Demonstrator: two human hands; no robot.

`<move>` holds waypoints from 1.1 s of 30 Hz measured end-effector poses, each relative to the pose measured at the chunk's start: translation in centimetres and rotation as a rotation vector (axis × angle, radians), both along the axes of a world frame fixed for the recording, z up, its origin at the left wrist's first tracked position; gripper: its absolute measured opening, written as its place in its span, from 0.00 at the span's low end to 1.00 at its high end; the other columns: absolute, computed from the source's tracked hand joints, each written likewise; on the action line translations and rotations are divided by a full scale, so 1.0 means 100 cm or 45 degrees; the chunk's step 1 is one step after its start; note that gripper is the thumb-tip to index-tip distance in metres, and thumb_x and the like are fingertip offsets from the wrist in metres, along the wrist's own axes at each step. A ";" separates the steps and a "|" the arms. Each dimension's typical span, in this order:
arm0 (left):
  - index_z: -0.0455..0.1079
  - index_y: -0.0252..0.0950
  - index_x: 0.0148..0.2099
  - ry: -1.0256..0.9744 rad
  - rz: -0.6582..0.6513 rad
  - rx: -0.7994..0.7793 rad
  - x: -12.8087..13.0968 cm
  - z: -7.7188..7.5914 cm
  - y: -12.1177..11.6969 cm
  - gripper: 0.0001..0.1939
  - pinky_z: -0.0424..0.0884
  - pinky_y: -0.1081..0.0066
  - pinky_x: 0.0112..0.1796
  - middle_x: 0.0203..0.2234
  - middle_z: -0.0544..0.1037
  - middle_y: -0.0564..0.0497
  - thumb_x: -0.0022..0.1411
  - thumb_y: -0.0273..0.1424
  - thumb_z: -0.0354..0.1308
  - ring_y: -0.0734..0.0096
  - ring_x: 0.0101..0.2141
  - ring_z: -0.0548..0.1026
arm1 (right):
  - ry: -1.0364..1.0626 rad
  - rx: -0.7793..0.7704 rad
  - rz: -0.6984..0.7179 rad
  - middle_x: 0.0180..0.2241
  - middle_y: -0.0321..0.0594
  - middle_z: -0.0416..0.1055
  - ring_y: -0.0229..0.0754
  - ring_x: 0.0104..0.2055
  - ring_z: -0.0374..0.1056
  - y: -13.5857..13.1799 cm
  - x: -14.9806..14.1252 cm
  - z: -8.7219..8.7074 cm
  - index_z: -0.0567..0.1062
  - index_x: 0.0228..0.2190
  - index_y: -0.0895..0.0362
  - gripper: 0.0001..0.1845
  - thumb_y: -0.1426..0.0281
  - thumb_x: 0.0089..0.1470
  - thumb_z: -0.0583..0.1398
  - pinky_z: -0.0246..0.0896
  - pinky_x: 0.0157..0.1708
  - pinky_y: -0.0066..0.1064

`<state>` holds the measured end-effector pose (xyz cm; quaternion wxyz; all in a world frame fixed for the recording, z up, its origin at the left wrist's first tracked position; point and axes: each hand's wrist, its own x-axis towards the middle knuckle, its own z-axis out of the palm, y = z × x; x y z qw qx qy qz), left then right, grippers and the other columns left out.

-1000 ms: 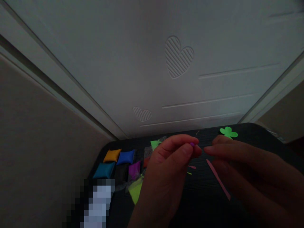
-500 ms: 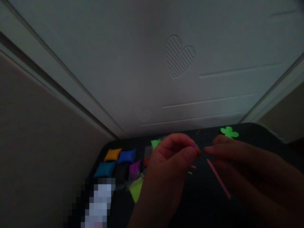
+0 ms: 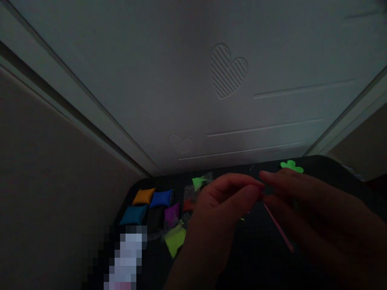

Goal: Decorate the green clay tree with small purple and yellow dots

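Observation:
My left hand (image 3: 223, 205) is raised over the dark table, thumb and forefinger pinched together. The small purple piece of clay seen in this pinch a moment earlier is hidden by the fingertips now. My right hand (image 3: 314, 221) comes in from the right, its thumb and forefinger apart around the tips of the left fingers. Whether they touch the clay I cannot make out. Partly behind the right hand lies a slim pink modelling tool (image 3: 279, 230). Tiny pink and yellow-green scraps lie below the fingertips.
Clay packets lie at the left: orange (image 3: 144, 196), blue (image 3: 161, 199), teal (image 3: 133, 214), black (image 3: 155, 218), purple (image 3: 172, 214), yellow (image 3: 175, 240), and light green (image 3: 198, 183). A green petal-shaped piece (image 3: 292, 166) sits at the back right. A white panel (image 3: 145, 80) with hearts rises behind the table (image 3: 256, 257).
My left fingertips have moved right and slightly up, and the purple clay has gone out of sight. My right forefinger has risen, spreading from the thumb, and both hands' fingertips now meet or overlap.

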<state>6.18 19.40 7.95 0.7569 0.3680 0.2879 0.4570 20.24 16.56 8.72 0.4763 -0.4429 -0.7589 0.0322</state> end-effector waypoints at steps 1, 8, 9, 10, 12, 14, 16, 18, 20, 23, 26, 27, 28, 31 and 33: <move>0.72 0.37 0.33 -0.011 -0.017 0.003 0.000 -0.001 0.000 0.06 0.63 0.73 0.34 0.27 0.74 0.53 0.50 0.31 0.59 0.74 0.30 0.69 | -0.044 -0.005 0.002 0.26 0.34 0.68 0.34 0.27 0.65 0.000 0.000 0.000 0.65 0.47 0.51 0.23 0.76 0.48 0.57 0.62 0.22 0.23; 0.73 0.35 0.33 0.010 -0.031 0.056 -0.003 -0.005 0.004 0.06 0.64 0.74 0.35 0.27 0.73 0.53 0.49 0.29 0.60 0.75 0.31 0.69 | -0.174 -0.008 0.051 0.23 0.33 0.64 0.31 0.25 0.62 0.005 0.000 -0.001 0.66 0.46 0.54 0.20 0.76 0.49 0.55 0.59 0.24 0.23; 0.73 0.36 0.33 0.026 -0.027 0.069 -0.004 -0.004 0.004 0.06 0.64 0.74 0.35 0.28 0.73 0.53 0.50 0.29 0.59 0.75 0.31 0.69 | -0.160 -0.020 0.047 0.24 0.33 0.64 0.31 0.25 0.62 0.006 0.001 -0.002 0.67 0.45 0.54 0.20 0.76 0.49 0.56 0.59 0.24 0.23; 0.73 0.36 0.33 0.037 -0.019 0.072 -0.004 -0.004 0.005 0.06 0.64 0.74 0.35 0.28 0.73 0.53 0.50 0.29 0.59 0.75 0.31 0.69 | -0.135 -0.026 0.042 0.24 0.33 0.64 0.31 0.25 0.62 0.005 0.001 -0.002 0.68 0.44 0.53 0.18 0.75 0.49 0.56 0.59 0.24 0.23; 0.73 0.37 0.33 0.046 0.026 0.077 -0.004 -0.002 0.007 0.06 0.64 0.74 0.35 0.28 0.73 0.52 0.51 0.31 0.58 0.74 0.32 0.69 | -0.070 -0.037 0.024 0.25 0.33 0.65 0.32 0.27 0.63 0.005 0.001 -0.002 0.69 0.39 0.52 0.13 0.74 0.49 0.56 0.59 0.23 0.23; 0.73 0.36 0.33 0.037 0.098 0.098 -0.006 -0.001 0.008 0.08 0.64 0.73 0.35 0.28 0.74 0.51 0.51 0.33 0.57 0.72 0.32 0.69 | -0.012 -0.023 -0.010 0.26 0.32 0.67 0.32 0.28 0.64 0.004 0.001 -0.003 0.69 0.35 0.52 0.09 0.73 0.48 0.58 0.58 0.24 0.23; 0.73 0.36 0.32 0.011 0.161 0.132 -0.007 0.001 0.010 0.08 0.64 0.71 0.35 0.27 0.73 0.51 0.51 0.33 0.56 0.71 0.31 0.68 | 0.031 0.010 -0.053 0.26 0.31 0.67 0.32 0.28 0.64 0.003 0.000 -0.003 0.68 0.31 0.52 0.08 0.74 0.46 0.59 0.58 0.24 0.23; 0.73 0.36 0.32 -0.035 0.192 0.140 -0.009 0.001 0.011 0.07 0.64 0.72 0.35 0.27 0.73 0.51 0.52 0.33 0.55 0.72 0.31 0.68 | 0.075 0.034 -0.072 0.25 0.31 0.66 0.32 0.27 0.63 0.004 -0.001 -0.003 0.67 0.28 0.53 0.08 0.74 0.44 0.61 0.57 0.22 0.24; 0.73 0.37 0.31 -0.079 0.205 0.140 -0.010 0.000 0.011 0.07 0.64 0.72 0.36 0.27 0.73 0.52 0.53 0.32 0.54 0.73 0.32 0.68 | 0.112 0.049 -0.071 0.24 0.31 0.65 0.33 0.27 0.63 0.004 -0.001 -0.002 0.65 0.26 0.54 0.09 0.73 0.43 0.62 0.57 0.22 0.24; 0.73 0.36 0.31 -0.110 0.203 0.162 -0.011 -0.001 0.012 0.09 0.64 0.72 0.36 0.28 0.72 0.52 0.55 0.32 0.52 0.72 0.32 0.68 | 0.129 0.051 -0.038 0.24 0.32 0.65 0.33 0.27 0.63 0.004 -0.001 -0.001 0.66 0.27 0.54 0.08 0.73 0.45 0.61 0.58 0.22 0.23; 0.72 0.35 0.32 -0.112 0.196 0.184 -0.010 -0.001 0.011 0.10 0.64 0.71 0.36 0.28 0.72 0.51 0.55 0.33 0.51 0.72 0.32 0.68 | 0.111 0.033 0.017 0.25 0.32 0.66 0.33 0.27 0.64 0.002 0.001 0.000 0.66 0.31 0.53 0.08 0.72 0.46 0.60 0.59 0.21 0.24; 0.72 0.35 0.32 -0.111 0.193 0.186 -0.010 -0.001 0.011 0.10 0.64 0.71 0.36 0.28 0.71 0.51 0.55 0.32 0.51 0.72 0.32 0.68 | 0.101 0.031 0.028 0.24 0.32 0.66 0.34 0.27 0.64 0.001 0.002 0.001 0.66 0.32 0.53 0.09 0.71 0.46 0.60 0.59 0.21 0.24; 0.72 0.35 0.32 -0.110 0.190 0.185 -0.009 -0.001 0.011 0.10 0.64 0.71 0.36 0.28 0.71 0.51 0.56 0.32 0.51 0.71 0.33 0.67 | 0.090 0.030 0.034 0.24 0.32 0.66 0.34 0.27 0.64 0.001 0.002 0.002 0.66 0.32 0.52 0.09 0.71 0.46 0.61 0.59 0.20 0.24; 0.72 0.34 0.32 -0.113 0.203 0.169 -0.007 -0.001 0.011 0.10 0.63 0.71 0.37 0.28 0.71 0.50 0.56 0.31 0.50 0.71 0.33 0.67 | 0.068 0.026 0.019 0.23 0.32 0.66 0.34 0.27 0.65 0.000 0.003 0.004 0.66 0.31 0.51 0.09 0.70 0.45 0.61 0.59 0.20 0.24; 0.72 0.34 0.31 -0.113 0.215 0.156 -0.007 -0.001 0.011 0.10 0.64 0.71 0.36 0.28 0.71 0.50 0.56 0.31 0.50 0.71 0.33 0.67 | 0.063 0.030 0.013 0.23 0.32 0.67 0.34 0.27 0.65 0.000 0.003 0.004 0.67 0.31 0.51 0.08 0.69 0.46 0.61 0.60 0.20 0.24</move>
